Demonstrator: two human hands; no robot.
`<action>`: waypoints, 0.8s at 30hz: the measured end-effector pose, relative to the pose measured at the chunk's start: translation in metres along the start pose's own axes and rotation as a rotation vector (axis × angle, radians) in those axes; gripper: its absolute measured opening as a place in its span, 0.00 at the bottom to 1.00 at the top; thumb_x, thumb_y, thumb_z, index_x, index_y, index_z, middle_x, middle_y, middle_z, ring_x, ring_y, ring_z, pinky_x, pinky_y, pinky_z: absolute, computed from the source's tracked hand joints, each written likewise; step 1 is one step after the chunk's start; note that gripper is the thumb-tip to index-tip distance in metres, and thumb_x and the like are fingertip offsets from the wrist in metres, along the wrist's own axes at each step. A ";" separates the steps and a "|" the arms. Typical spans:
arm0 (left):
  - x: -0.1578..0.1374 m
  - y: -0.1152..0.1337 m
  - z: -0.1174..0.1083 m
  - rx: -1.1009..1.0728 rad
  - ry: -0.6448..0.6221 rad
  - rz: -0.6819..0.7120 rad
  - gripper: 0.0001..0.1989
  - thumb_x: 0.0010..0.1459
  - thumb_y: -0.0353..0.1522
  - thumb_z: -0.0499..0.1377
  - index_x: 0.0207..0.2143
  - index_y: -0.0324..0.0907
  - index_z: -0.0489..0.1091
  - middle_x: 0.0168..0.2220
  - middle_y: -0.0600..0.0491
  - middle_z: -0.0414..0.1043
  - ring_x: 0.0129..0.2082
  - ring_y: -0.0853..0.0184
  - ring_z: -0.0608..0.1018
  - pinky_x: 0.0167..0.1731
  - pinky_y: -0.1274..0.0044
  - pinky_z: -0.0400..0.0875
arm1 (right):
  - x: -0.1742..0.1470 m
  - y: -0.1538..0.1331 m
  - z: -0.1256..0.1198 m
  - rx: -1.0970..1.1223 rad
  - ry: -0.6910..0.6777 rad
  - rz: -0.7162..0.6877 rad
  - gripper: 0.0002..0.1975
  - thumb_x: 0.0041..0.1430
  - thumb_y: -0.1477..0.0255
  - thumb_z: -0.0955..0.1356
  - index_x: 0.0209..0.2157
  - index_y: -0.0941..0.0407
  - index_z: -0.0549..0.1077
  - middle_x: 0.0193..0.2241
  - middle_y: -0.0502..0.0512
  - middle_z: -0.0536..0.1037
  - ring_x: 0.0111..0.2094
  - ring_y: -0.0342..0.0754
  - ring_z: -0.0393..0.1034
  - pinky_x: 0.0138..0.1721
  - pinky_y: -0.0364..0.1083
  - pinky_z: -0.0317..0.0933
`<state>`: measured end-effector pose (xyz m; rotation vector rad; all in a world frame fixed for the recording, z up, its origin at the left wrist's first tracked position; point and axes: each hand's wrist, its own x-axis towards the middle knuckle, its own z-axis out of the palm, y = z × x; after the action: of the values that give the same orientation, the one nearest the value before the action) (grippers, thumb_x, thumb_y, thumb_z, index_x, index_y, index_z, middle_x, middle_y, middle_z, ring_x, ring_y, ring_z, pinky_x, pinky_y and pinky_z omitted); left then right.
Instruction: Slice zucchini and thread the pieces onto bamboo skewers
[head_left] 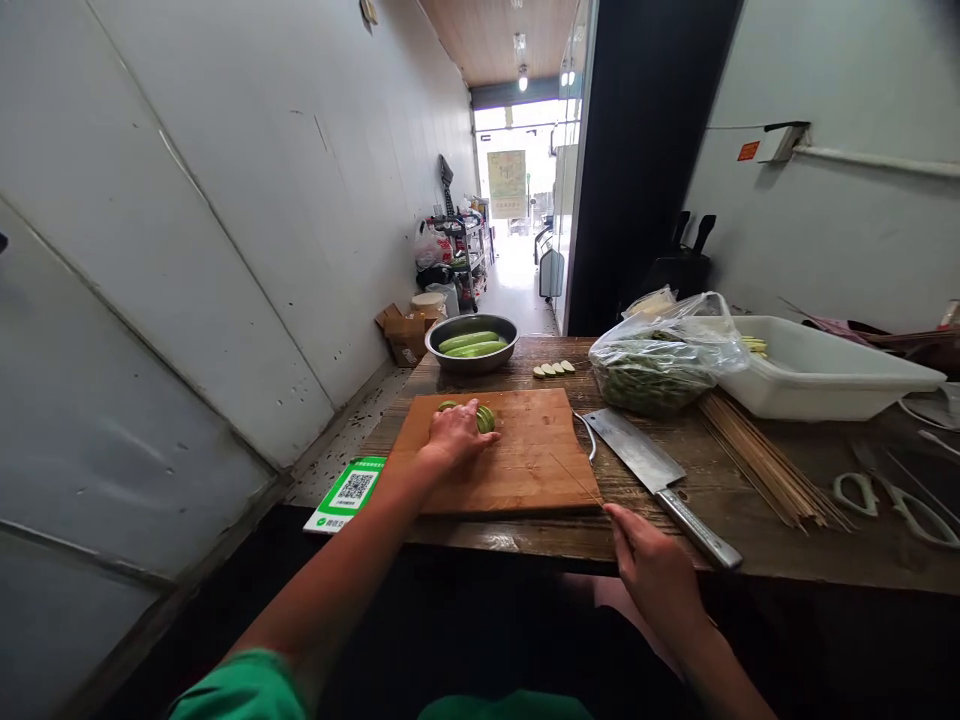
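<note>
While the left hand (457, 434) gripped slices (486, 417) on the board (525, 475), the right hand (654, 558) pinched a skewer (577, 480)

A snug hold, with the left hand out of the skewer's line, seemed the wisest way to work.

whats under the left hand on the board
Green vegetable slices show at the edges of the left hand, on the wooden cutting board. The hand covers the rest, so their number cannot be told.
</note>
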<state>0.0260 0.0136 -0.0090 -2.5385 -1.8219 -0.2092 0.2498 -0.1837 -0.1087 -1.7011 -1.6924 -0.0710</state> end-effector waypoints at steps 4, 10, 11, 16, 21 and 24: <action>0.017 0.016 0.006 0.076 -0.026 -0.076 0.21 0.46 0.43 0.57 0.40 0.38 0.68 0.37 0.40 0.73 0.41 0.51 0.73 0.39 0.66 0.63 | -0.007 -0.001 0.003 0.037 -0.002 0.014 0.16 0.61 0.72 0.56 0.43 0.59 0.72 0.40 0.58 0.76 0.38 0.49 0.73 0.39 0.46 0.67; 0.023 0.014 -0.009 -0.057 -0.085 -0.099 0.32 0.43 0.43 0.59 0.50 0.37 0.63 0.46 0.39 0.69 0.46 0.50 0.70 0.42 0.68 0.62 | -0.006 0.001 0.004 0.031 0.022 0.022 0.16 0.61 0.72 0.56 0.42 0.59 0.73 0.39 0.58 0.77 0.38 0.49 0.73 0.38 0.46 0.68; 0.018 0.008 -0.015 -0.090 -0.057 -0.067 0.34 0.44 0.45 0.59 0.52 0.38 0.61 0.49 0.39 0.66 0.48 0.51 0.69 0.43 0.69 0.62 | -0.006 0.002 0.004 0.030 0.030 0.019 0.16 0.61 0.72 0.56 0.41 0.59 0.73 0.39 0.58 0.77 0.38 0.49 0.73 0.38 0.46 0.68; -0.042 -0.050 -0.033 -0.167 0.039 -0.064 0.33 0.45 0.50 0.57 0.50 0.40 0.64 0.46 0.44 0.69 0.45 0.56 0.71 0.40 0.74 0.64 | -0.009 0.007 0.007 0.041 0.044 0.009 0.17 0.61 0.70 0.56 0.41 0.59 0.73 0.38 0.59 0.77 0.38 0.50 0.73 0.38 0.46 0.67; -0.095 -0.082 -0.008 -0.217 0.036 -0.198 0.37 0.42 0.50 0.59 0.51 0.38 0.61 0.41 0.45 0.72 0.40 0.58 0.74 0.35 0.74 0.65 | -0.010 0.007 0.007 0.018 0.013 0.057 0.17 0.61 0.68 0.56 0.41 0.59 0.73 0.38 0.58 0.77 0.35 0.50 0.73 0.37 0.46 0.67; -0.104 -0.079 0.004 -0.240 0.075 -0.112 0.27 0.46 0.46 0.57 0.45 0.39 0.65 0.36 0.47 0.72 0.36 0.60 0.74 0.34 0.74 0.64 | -0.009 0.005 0.007 0.003 0.019 0.074 0.17 0.61 0.68 0.57 0.41 0.58 0.73 0.38 0.57 0.77 0.35 0.50 0.73 0.38 0.47 0.66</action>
<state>-0.0809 -0.0589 -0.0306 -2.5350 -2.0238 -0.5480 0.2498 -0.1875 -0.1208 -1.7539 -1.6130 -0.0498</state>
